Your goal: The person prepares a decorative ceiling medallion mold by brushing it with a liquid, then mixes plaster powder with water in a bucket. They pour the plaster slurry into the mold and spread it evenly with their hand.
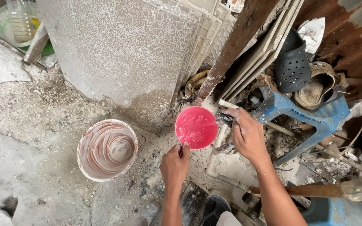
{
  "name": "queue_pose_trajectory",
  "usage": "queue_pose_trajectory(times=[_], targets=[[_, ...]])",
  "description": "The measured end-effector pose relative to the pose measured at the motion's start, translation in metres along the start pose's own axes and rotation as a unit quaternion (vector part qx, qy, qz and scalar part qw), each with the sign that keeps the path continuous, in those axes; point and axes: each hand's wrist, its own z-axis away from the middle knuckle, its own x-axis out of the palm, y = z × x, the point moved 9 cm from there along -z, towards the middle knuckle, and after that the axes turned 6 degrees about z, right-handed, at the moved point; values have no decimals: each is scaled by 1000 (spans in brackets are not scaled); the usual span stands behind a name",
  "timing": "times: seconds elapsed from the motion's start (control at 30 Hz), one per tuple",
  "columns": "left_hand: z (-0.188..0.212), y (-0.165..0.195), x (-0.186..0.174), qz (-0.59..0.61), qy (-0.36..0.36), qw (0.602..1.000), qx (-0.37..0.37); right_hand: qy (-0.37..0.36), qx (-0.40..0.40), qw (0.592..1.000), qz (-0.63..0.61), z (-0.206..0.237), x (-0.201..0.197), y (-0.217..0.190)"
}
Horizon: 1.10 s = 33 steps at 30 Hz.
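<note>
On the dusty floor by a stack of leaning tiles [126, 50], the left hand [174, 165] grips the near rim of a pink bowl [196, 127], fingers closed on its edge. The bowl holds water, and a thin stream runs into it from a tap [225, 120] at its right side. The right hand [247, 134] is closed around that tap, on a white pipe [218, 144] that runs down past the bowl. Left of the bowl, apart from it, stands 1 white bucket [107, 149] smeared inside with pale swirls. Behind the right hand sits a blue stool [311, 115] with a black clog [292, 62] leaning above it.
</note>
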Motion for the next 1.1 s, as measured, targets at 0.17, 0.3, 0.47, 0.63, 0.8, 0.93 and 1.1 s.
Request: queue_pose_trajectory(times=[0.17,0.3,0.47,0.63,0.8,0.93,1.1], targets=[[-2,-8,6,-4,-30,999,-31,-12,11,1000,13,0,3,3],[-2,-7,5,-6,-15,1000,-11,-9,-4,1000,10,1,3,2],[-3,-8,7,-12,-13,1000,-6,-18,8,1000,14,2,5,5],[-3,-7,5,-10,-8,1000,1,-13,5,1000,7,2,3,3],[-2,-7,6,-8,-9,1000,-4,-11,7,1000,3,2,3,3],[-2,-10,7,-3,-10,1000,-14,-11,-2,1000,11,2,3,2],[-4,-14,12,3,-29,999,-35,-13,-6,1000,14,1,3,2]])
